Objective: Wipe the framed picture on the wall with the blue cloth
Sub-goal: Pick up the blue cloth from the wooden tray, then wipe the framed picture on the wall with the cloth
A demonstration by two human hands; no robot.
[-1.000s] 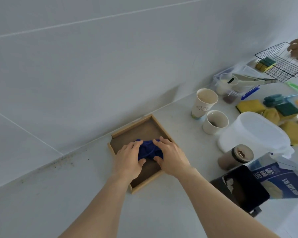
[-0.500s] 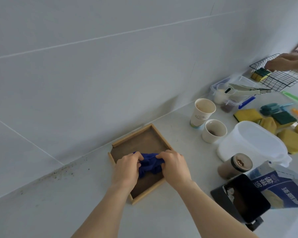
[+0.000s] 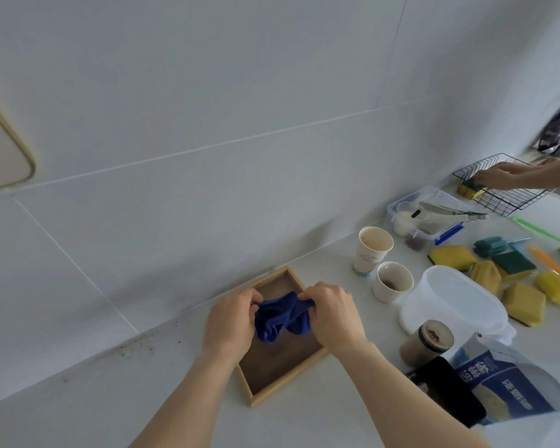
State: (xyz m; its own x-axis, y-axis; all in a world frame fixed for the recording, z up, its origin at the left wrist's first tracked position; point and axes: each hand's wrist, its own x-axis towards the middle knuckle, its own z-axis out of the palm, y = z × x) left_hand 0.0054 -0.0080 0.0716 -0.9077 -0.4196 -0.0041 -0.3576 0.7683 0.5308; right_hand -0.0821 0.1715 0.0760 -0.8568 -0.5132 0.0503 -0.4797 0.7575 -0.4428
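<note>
A crumpled blue cloth (image 3: 282,318) hangs between my two hands just above a square wooden tray (image 3: 278,360) on the counter. My left hand (image 3: 230,321) pinches its left end and my right hand (image 3: 332,315) pinches its right end. At the far left edge of the wall, a corner of the framed picture (image 3: 0,147) shows, with a thin light wooden frame and a pale inside. Most of that picture lies outside the view.
Right of the tray stand two paper cups (image 3: 372,250), a white plastic tub (image 3: 450,305), a brown jar (image 3: 429,342) and a blue packet (image 3: 511,383). Several yellow and green sponges (image 3: 524,302) lie beyond. Another person's hand (image 3: 505,176) reaches into a black wire basket (image 3: 501,198).
Both hands lifted the blue cloth up off the tray floor and pulled it slightly apart. The view tilted up, so the picture's corner appeared. The other person's hand moved into the wire basket.
</note>
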